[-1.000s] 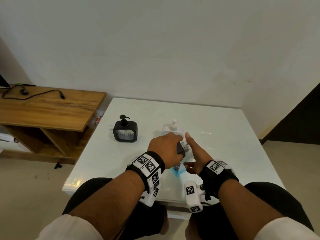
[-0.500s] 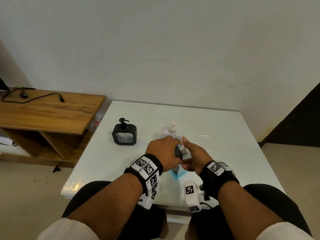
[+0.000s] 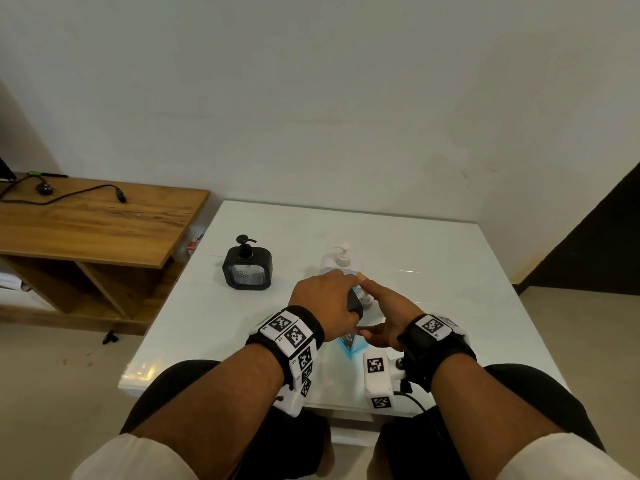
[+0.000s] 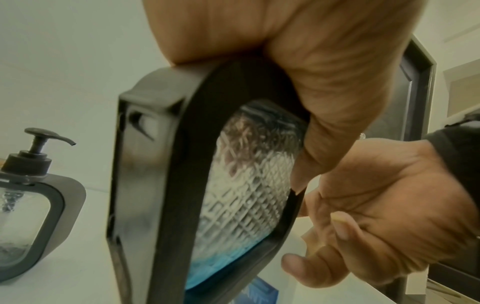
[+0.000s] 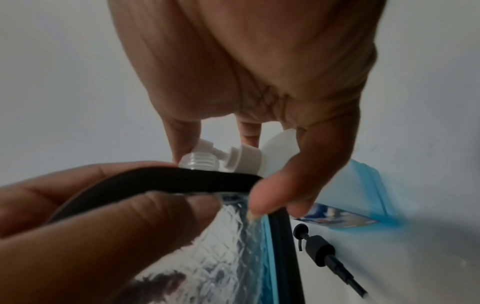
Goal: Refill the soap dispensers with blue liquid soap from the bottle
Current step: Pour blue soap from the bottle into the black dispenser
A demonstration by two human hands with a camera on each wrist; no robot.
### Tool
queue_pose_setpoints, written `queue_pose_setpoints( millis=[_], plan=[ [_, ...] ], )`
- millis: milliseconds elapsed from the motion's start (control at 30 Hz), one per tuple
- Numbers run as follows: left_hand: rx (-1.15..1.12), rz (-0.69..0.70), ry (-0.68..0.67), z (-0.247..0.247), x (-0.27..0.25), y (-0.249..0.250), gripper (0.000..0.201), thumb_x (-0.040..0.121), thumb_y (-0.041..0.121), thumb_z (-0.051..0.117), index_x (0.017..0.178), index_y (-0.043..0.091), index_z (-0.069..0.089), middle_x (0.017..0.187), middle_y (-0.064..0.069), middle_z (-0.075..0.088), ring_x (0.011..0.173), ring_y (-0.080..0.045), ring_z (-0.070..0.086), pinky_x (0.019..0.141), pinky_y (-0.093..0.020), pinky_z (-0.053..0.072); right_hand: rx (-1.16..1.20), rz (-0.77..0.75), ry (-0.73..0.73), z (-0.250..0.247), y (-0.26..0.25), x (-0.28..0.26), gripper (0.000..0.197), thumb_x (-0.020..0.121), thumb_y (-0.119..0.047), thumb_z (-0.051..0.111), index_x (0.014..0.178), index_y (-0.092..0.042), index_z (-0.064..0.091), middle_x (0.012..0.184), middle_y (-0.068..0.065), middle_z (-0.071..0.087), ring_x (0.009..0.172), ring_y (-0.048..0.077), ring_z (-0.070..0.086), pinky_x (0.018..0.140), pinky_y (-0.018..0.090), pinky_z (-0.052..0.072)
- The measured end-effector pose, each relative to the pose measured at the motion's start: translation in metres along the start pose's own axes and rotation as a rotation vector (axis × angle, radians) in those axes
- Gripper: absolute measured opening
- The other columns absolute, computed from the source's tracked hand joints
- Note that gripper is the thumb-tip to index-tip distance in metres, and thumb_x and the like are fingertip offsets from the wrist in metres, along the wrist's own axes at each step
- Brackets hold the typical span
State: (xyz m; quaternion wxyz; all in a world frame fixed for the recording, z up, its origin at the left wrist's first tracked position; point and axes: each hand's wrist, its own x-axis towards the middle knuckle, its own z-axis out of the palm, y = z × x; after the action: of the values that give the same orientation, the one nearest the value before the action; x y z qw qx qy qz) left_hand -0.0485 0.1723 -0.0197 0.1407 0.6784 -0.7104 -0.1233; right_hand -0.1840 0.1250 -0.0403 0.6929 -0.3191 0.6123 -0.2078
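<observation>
Just black-framed, diamond-cut glass dispenser [image 4: 233, 195]

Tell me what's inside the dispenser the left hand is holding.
Through the dispenser's textured clear window, a shallow layer of blue liquid soap sits at the bottom; the rest looks empty. The left hand and the black frame cover the upper corner and sides.

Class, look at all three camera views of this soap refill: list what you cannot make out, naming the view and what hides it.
- Black-framed clear dispenser: in the head view, the left hand covers nearly all of it.
- Blue soap refill pack: label blurred in the right wrist view; mostly hidden by both hands in the head view.
- White pump bottle: lower body hidden behind the hands in the head view.
- Right hand: its grip is unclear.
</observation>
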Motion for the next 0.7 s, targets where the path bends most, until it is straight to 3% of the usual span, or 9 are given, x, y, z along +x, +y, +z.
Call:
queue_pose_setpoints(
  millis=[133,300,467,600,700],
  plan=[
    [0.001,0.009,0.01,0.0,0.001,0.0,0.042,0.083,0.042,0.061,0.123,0.033,0.055,0.115,0.008,0.062,0.099,-0.017,0.061,0.077,-0.027,0.044,0.021,0.031,-0.012,0.001,0.003,0.004,0.049,0.076,-0.063,0.074,0.091,-0.021,0.054,0.105,0.022,0.068,0.1,0.042,0.069,0.084,0.048,0.059],
    [0.014,0.026,0.013,0.0,0.001,-0.001,0.044,0.084,0.042,0.06,0.127,0.033,0.053,0.119,0.007,0.061,0.101,-0.018,0.061,0.081,-0.029,0.046,0.0,0.036,-0.054,-0.001,0.007,0.012,0.05,0.073,-0.069,0.073,0.095,-0.028,0.054,0.112,0.023,0.067,0.096,0.048,0.069,0.081,0.055,0.059],
    [0.018,0.034,0.006,0.0,0.001,-0.001,0.043,0.083,0.041,0.06,0.124,0.032,0.055,0.117,0.007,0.061,0.1,-0.017,0.061,0.082,-0.031,0.049,0.013,-0.062,-0.038,0.003,0.01,0.017,0.036,0.084,-0.052,0.072,0.104,-0.023,0.064,0.12,0.015,0.065,0.102,0.041,0.067,0.086,0.057,0.057],
    [-0.005,0.008,-0.001,0.001,0.001,-0.002,0.045,0.08,0.041,0.062,0.124,0.034,0.055,0.116,0.008,0.062,0.1,-0.017,0.062,0.083,-0.031,0.05,0.031,-0.115,0.011,0.005,0.011,0.017,0.031,0.088,-0.045,0.07,0.1,-0.016,0.068,0.115,0.016,0.069,0.105,0.038,0.066,0.088,0.058,0.056],
    [0.001,0.007,-0.001,0.001,0.001,-0.002,0.043,0.08,0.042,0.061,0.122,0.033,0.056,0.114,0.009,0.062,0.099,-0.017,0.062,0.081,-0.03,0.049,0.03,-0.084,-0.024,0.003,0.01,0.01,0.039,0.087,-0.055,0.067,0.102,-0.018,0.066,0.106,0.014,0.07,0.099,0.037,0.067,0.09,0.053,0.056]
  ],
)
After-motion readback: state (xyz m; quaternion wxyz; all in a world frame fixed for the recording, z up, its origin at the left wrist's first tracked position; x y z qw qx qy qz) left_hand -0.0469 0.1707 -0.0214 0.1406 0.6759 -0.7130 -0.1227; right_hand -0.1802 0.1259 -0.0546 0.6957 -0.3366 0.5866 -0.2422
